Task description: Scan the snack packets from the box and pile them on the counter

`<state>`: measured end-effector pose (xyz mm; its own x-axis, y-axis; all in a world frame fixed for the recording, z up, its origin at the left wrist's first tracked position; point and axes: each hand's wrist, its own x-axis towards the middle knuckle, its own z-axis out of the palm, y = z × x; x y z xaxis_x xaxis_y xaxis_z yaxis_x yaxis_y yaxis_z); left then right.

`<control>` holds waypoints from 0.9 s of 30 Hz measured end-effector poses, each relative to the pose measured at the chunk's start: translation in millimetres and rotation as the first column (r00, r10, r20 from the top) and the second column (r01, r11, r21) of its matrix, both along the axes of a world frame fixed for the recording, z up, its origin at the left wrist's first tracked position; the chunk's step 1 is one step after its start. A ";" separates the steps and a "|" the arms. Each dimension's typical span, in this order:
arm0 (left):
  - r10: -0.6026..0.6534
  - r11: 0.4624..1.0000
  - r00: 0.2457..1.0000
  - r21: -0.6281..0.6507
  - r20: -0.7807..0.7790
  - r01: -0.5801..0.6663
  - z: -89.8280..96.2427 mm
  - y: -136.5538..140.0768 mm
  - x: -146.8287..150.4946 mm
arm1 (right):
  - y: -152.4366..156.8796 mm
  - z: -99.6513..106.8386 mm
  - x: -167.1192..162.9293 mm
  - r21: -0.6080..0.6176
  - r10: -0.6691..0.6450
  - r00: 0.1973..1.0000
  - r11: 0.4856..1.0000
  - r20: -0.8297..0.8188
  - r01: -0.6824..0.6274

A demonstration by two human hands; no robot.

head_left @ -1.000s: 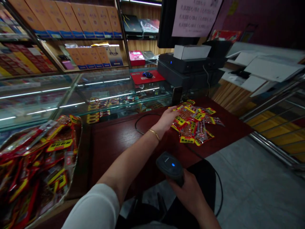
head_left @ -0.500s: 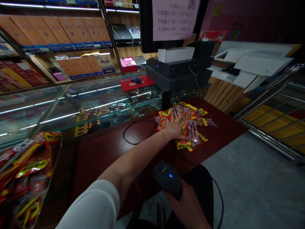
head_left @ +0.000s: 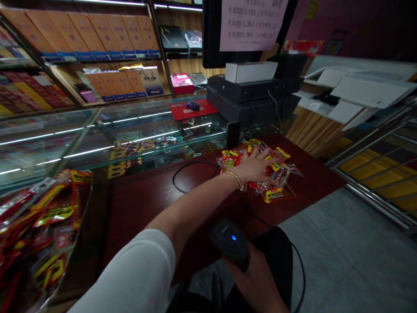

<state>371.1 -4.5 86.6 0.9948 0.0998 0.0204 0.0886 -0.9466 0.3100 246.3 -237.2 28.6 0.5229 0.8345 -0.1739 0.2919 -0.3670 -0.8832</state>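
My left hand (head_left: 257, 167) reaches across the dark red counter top (head_left: 156, 200), fingers spread over a loose pile of snack packets (head_left: 275, 193) in red, yellow and clear wrapping. Its palm faces down on the packets and hides part of them. Lower down, my right hand (head_left: 257, 278) is wrapped round a black barcode scanner (head_left: 232, 243) with a blue light on top. The scanner is held above my lap, by the counter's near edge, and a black cable runs at its right.
At the left, an open box (head_left: 70, 261) holds many similar packets. A glass display case (head_left: 130, 126) runs behind the counter top. A dark phone-like slab (head_left: 233, 134) stands near the pile, before a black cash drawer (head_left: 254, 108). Metal rails (head_left: 378, 195) are at right.
My left hand has pushed a little farther over the pile, and some packets under it have shifted. The right hand keeps the scanner in about the same place. The view has turned slightly.
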 end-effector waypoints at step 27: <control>0.993 -0.043 0.000 0.351 0.120 -0.935 22.2 -11.3 -575.9 | 45.2 -20.9 -61.8 -0.052 0.145 0.989 0.988 -0.038 -0.147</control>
